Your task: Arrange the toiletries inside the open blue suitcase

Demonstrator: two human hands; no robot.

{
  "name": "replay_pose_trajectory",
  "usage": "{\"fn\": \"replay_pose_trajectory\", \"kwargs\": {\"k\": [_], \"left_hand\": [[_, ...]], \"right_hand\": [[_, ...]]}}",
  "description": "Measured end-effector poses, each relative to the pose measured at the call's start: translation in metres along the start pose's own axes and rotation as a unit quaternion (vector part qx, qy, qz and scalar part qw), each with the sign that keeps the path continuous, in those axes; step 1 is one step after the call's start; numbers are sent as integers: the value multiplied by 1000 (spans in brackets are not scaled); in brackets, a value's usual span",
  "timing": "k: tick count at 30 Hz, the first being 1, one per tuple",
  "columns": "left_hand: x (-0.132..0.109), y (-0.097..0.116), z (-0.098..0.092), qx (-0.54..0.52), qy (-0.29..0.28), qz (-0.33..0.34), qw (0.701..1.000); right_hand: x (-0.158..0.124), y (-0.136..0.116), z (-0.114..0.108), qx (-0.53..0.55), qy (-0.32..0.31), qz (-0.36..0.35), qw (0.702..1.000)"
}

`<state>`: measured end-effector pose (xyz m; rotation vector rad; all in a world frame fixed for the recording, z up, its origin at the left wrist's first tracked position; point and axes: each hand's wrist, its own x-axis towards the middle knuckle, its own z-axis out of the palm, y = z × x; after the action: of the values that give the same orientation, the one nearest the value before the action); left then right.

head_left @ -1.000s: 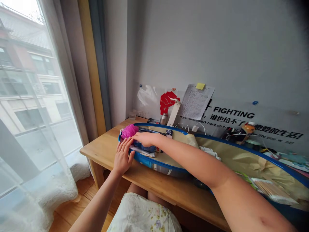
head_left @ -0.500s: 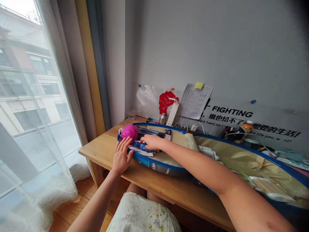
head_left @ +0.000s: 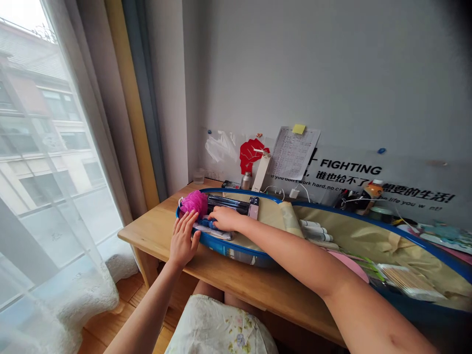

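The left grip is released, its fingers spread and raised, with the fingertips at the near rim of a blue-rimmed oval tray, just below a pink mesh bath pouf. The right grip reaches across from the right and lies palm down inside the tray, over a small blue object; from the head view, you cannot tell whether it is clenched on that object. A white packet lies along the near side of the blue object. A slim black case lies toward the far rim, beside a small labelled box. The tray sits on a wooden counter and is lined with beige paper. Farther right, white tubes lie on the paper. By the far wall, a metal bottle stands before a red paper fist, with a printed sheet pinned to the right of it. The person's lap, in floral fabric, shows past the counter's near edge.
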<state>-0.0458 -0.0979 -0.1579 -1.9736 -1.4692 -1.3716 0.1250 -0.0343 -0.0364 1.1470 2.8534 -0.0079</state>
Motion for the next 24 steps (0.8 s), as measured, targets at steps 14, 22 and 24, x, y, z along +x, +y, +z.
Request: {"fn": "replay_pose_trajectory", "kwargs": {"k": [14, 22, 24], "left_hand": [[0, -1, 0, -10, 5, 8, 1000], [-1, -3, 0, -3, 13, 17, 1000], [-1, -3, 0, -1, 14, 19, 1000]], "right_hand": [[-90, 98, -72, 72, 90, 107, 988], [-241, 229, -44, 119, 13, 331, 936], [-269, 241, -22, 109, 32, 350, 930]]}}
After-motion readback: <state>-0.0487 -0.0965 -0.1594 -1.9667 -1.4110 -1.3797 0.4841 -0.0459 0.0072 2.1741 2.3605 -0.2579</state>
